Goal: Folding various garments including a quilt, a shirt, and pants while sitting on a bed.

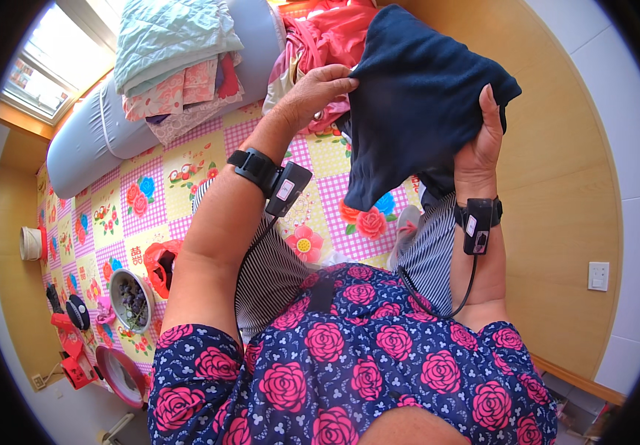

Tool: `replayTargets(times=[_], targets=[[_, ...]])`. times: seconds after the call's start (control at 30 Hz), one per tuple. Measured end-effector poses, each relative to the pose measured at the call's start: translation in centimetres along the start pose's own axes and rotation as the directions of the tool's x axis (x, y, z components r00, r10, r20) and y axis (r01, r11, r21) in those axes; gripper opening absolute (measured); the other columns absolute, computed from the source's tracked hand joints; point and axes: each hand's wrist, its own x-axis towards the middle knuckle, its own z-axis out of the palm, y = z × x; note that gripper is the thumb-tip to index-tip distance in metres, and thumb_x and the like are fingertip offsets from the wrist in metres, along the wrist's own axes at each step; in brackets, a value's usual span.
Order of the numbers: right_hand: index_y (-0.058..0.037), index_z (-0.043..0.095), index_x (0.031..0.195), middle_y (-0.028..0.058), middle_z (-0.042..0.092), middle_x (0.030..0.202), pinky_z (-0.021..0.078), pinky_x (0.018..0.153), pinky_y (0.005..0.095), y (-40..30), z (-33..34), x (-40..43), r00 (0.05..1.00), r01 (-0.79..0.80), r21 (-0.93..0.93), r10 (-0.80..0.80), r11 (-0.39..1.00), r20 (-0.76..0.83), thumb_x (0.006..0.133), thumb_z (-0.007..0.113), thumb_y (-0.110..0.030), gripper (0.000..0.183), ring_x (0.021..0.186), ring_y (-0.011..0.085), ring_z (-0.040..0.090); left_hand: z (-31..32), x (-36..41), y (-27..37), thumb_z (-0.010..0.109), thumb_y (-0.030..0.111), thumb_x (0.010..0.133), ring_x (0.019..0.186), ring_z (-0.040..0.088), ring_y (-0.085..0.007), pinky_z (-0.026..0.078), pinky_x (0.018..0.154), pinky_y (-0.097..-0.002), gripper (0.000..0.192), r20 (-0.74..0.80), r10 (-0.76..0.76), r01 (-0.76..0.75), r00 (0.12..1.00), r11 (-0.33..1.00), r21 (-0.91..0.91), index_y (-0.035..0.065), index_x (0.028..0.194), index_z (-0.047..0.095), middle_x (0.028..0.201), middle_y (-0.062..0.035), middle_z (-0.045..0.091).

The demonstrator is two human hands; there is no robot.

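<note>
A dark navy cloth garment [409,100] hangs raised between my two hands, above the patterned floral mat [220,144]. My left hand [325,89] pinches its left edge between thumb and fingers. At the right side, my right hand [484,133] holds the cloth with the thumb in front; its other fingers are mostly behind the fabric. More dark cloth [436,181] hangs below, close to my right wrist. Behind the garment lies a heap of pink and red clothes [320,47], partly covered by it.
A grey-blue rolled mattress [86,144] bears a folded mint quilt [172,44] and pink floral fabrics [170,92]. To my left are a bowl of grapes [131,300], a red plastic bag [161,267] and a round mirror [121,375]. A wooden panel [553,183] stands at the right.
</note>
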Motion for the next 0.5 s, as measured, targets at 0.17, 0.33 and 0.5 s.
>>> replayTargets(times=[0.17, 0.33, 0.5], targets=[[-0.0024, 0.053, 0.118, 0.0121, 0.056, 0.119, 0.0411, 0.097, 0.0430, 0.5, -0.4, 0.2, 0.998, 0.067, -0.023, -0.067, 0.998, -0.009, 0.084, 0.061, -0.023, 0.040, 0.108, 0.0263, 0.054, -1.9, 0.5, 1.4, 0.058, 0.020, 0.084, 0.073, 0.050, -0.0064, 0.042, 0.066, -0.0227, 0.017, -0.038, 0.060, -0.061, 0.997, 0.998, -0.016, 0.0058, 0.093, 0.061, 0.078, 0.0038, 0.056], [-0.0044, 0.052, 0.118, 0.0112, 0.057, 0.117, 0.0408, 0.097, 0.0432, 1.9, 0.8, -0.2, 1.000, -0.001, 0.007, 0.001, 1.000, 0.011, 0.083, 0.062, -0.021, 0.040, 0.109, 0.0258, 0.054, -1.7, 1.2, -0.3, 0.059, 0.020, 0.082, 0.079, 0.051, -0.0094, 0.040, 0.067, -0.0220, 0.022, -0.080, 0.128, -0.110, 0.988, 0.974, 0.196, 0.0082, 0.101, 0.059, 0.088, 0.0006, 0.056], [-0.0040, 0.050, 0.119, 0.0105, 0.057, 0.117, 0.0414, 0.097, 0.0423, 2.0, 1.4, -0.3, 0.999, -0.009, -0.029, 0.010, 1.000, 0.046, 0.083, 0.062, -0.017, 0.040, 0.108, 0.0250, 0.055, 0.6, 0.9, -0.7, 0.054, 0.022, 0.086, 0.094, 0.053, -0.0120, 0.042, 0.081, -0.0256, 0.026, 0.067, -0.009, 0.025, 0.998, 0.970, -0.241, 0.0067, 0.108, 0.055, 0.101, -0.0022, 0.056]])
